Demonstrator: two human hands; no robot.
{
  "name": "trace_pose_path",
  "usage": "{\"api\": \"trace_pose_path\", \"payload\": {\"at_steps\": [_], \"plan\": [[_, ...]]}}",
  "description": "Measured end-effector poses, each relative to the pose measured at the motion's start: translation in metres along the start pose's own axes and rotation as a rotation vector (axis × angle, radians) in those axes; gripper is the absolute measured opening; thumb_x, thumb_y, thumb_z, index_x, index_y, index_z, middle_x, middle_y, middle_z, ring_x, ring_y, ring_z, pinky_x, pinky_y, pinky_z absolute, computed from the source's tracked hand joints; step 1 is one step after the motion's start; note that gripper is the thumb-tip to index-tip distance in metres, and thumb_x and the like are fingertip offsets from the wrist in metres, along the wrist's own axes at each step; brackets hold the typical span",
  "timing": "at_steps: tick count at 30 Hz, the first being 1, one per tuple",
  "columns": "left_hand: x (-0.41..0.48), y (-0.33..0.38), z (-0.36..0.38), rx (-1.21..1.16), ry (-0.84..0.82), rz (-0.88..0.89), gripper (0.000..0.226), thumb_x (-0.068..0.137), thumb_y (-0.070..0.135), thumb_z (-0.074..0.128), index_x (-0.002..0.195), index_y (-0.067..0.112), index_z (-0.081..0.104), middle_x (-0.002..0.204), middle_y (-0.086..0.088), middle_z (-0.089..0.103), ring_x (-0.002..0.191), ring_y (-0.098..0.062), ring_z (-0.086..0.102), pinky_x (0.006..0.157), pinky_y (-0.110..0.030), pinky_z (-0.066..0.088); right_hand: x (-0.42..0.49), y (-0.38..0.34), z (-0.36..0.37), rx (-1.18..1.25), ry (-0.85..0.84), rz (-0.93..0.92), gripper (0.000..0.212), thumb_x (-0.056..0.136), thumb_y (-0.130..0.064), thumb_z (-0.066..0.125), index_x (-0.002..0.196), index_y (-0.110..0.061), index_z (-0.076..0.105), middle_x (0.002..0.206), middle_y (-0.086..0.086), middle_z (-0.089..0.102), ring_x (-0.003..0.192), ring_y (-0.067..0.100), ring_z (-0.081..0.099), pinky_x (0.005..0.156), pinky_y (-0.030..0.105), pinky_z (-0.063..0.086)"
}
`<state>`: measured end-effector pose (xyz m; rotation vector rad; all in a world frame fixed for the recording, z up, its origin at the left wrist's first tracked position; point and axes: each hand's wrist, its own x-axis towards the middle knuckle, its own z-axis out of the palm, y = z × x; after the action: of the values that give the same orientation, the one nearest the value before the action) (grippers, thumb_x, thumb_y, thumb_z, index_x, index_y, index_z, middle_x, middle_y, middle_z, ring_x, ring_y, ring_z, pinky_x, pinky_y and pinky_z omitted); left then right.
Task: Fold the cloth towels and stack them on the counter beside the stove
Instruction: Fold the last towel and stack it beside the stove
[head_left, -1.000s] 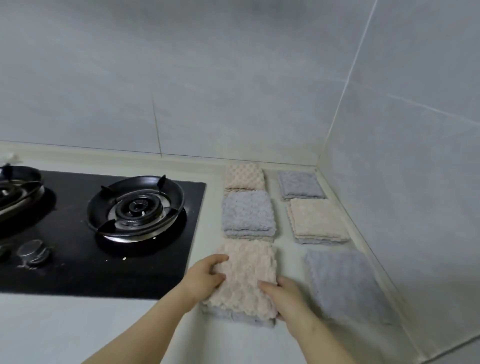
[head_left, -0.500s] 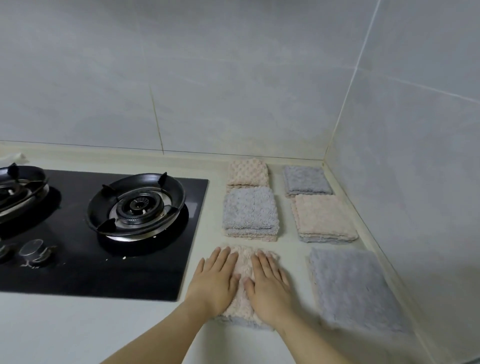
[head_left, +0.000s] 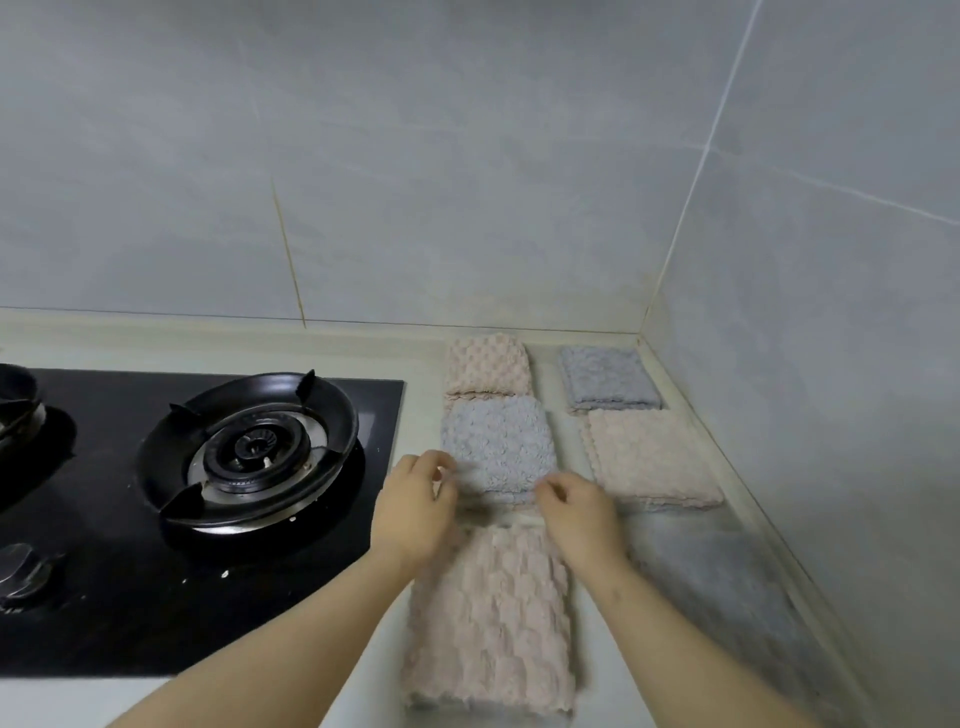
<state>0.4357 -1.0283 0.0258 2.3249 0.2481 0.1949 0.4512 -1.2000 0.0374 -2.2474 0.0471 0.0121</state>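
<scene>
Six folded towels lie in two columns on the counter (head_left: 423, 410) to the right of the stove. The left column holds a pink towel (head_left: 485, 364) at the back, a grey towel (head_left: 496, 441) in the middle and a longer pink towel (head_left: 488, 613) nearest me. Over the gap between these last two, my left hand (head_left: 415, 506) and my right hand (head_left: 579, 512) have their fingers curled. They pinch the grey towel's near corners, though both hands are blurred. The right column has a grey towel (head_left: 608, 376), a pink towel (head_left: 649, 457) and a grey towel (head_left: 727, 587).
The black gas stove (head_left: 104, 519) fills the left, with a burner ring (head_left: 249, 447) close to my left hand and a knob (head_left: 21, 571) at its front. Tiled walls meet in a corner right behind and beside the towels.
Both hands lay flat on the near pink towel half a second ago. They have lifted off, moved away from me to the grey towel's near edge, and their fingers have curled.
</scene>
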Motion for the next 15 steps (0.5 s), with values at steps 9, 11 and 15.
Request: {"api": "trace_pose_path", "payload": {"at_steps": [9,11,15], "plan": [[0.097,0.026,0.001,-0.194,-0.143,-0.183,0.042,0.097,0.012,0.029,0.136,0.018,0.041,0.126,-0.017,0.054,0.063,-0.017,0.047,0.052,-0.024,0.038,0.072,0.002,-0.035,0.126,-0.027,0.152,0.029,0.092,-0.009,0.046,0.119,-0.012,0.058,0.101,0.003,0.057,0.086,0.019,0.054,0.075,0.024,0.039],[0.114,0.024,0.006,-0.226,-0.113,-0.218,0.042,0.097,0.009,0.028,0.136,0.016,0.041,0.128,-0.016,0.052,0.068,-0.021,0.049,0.056,-0.026,0.041,0.091,0.009,-0.043,0.118,-0.029,0.171,0.036,0.091,-0.009,0.047,0.126,-0.012,0.054,0.112,0.008,0.059,0.085,0.020,0.053,0.075,0.025,0.039],[0.152,0.027,0.016,-0.226,-0.046,-0.288,0.042,0.097,0.009,0.032,0.138,0.014,0.040,0.118,-0.014,0.054,0.065,-0.021,0.051,0.058,-0.029,0.042,0.137,0.022,-0.055,0.072,-0.011,0.191,0.032,0.091,-0.011,0.047,0.121,-0.012,0.057,0.113,0.010,0.061,0.093,0.024,0.056,0.084,0.031,0.045]]}}
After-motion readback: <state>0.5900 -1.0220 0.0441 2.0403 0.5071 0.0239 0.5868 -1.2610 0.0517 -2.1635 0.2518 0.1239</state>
